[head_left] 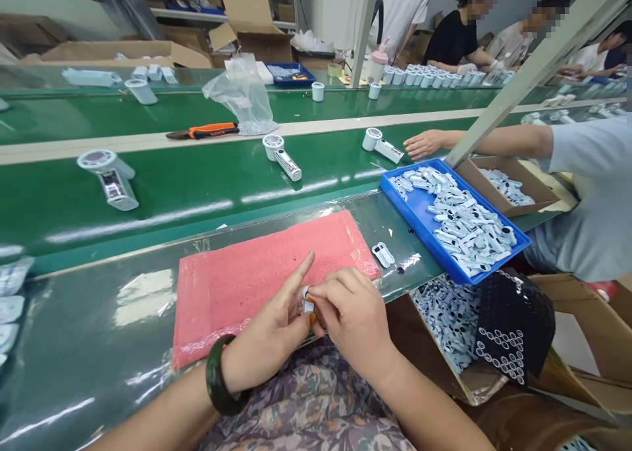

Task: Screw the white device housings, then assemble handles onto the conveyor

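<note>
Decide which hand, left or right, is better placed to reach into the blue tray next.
Probably the right hand, closed on a small white part, yet nearer the blue tray; the left hand lies farther away.

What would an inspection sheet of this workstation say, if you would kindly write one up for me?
surface: green bench with a pink foam pad; green conveyor belt beyond.
job's things: small white part held over the pad's edge; blue tray heaped with white-and-dark parts; more parts in a cardboard box below; white devices on the belt.
clutter: orange-handled pliers, clear plastic bag, black perforated sheet.
hands: right hand pinches the part; left hand, with a dark green bangle, is beside it.
cables: nothing seen.
surroundings: co-worker beside the tray; other workers and shelves beyond.
</note>
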`<state>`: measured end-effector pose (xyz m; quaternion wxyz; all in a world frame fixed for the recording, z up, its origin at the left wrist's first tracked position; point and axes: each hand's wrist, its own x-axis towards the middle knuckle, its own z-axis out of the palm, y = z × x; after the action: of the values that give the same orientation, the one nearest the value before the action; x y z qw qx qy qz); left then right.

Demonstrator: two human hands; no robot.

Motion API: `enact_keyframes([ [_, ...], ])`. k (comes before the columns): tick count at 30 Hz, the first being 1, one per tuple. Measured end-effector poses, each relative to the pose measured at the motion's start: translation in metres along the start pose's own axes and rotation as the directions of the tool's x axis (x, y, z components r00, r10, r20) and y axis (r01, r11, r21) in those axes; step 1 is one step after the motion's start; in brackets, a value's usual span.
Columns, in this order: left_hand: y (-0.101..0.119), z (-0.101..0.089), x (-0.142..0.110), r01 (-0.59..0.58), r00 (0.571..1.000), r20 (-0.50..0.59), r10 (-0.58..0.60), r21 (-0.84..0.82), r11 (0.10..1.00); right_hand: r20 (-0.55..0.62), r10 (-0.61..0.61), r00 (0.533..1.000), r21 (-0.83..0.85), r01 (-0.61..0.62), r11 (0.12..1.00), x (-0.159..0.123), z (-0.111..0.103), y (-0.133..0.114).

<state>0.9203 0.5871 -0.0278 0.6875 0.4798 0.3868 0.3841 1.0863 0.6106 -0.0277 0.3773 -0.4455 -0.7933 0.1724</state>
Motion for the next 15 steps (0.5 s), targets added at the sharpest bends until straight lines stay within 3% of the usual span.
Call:
enact_keyframes([
  [4, 0.002, 0.001, -0.001, -0.051, 0.998, 0.023, 0.051, -0.028, 0.998, -0.028, 0.110, 0.994, 0.135, -0.105, 0.985, -0.003, -0.001, 0.001],
  [7, 0.009, 0.000, 0.000, -0.041, 0.999, 0.003, 0.043, -0.179, 0.983, -0.150, 0.112, 0.982, 0.265, -0.070, 0.962, -0.009, -0.007, 0.002],
  [10, 0.017, 0.001, 0.004, -0.022, 0.994, -0.109, -0.016, -0.339, 0.941, -0.231, 0.063, 0.971, 0.237, -0.006, 0.972, -0.015, -0.004, 0.001],
  [13, 0.018, 0.006, 0.010, -0.028, 0.976, -0.207, -0.064, -0.412, 0.911, -0.193, 0.046, 0.980, 0.181, -0.011, 0.983, -0.012, 0.011, -0.001],
  [15, 0.015, 0.006, 0.015, -0.021, 0.975, -0.211, -0.068, -0.393, 0.919, -0.185, 0.085, 0.979, 0.209, -0.045, 0.977, -0.004, 0.021, 0.001],
])
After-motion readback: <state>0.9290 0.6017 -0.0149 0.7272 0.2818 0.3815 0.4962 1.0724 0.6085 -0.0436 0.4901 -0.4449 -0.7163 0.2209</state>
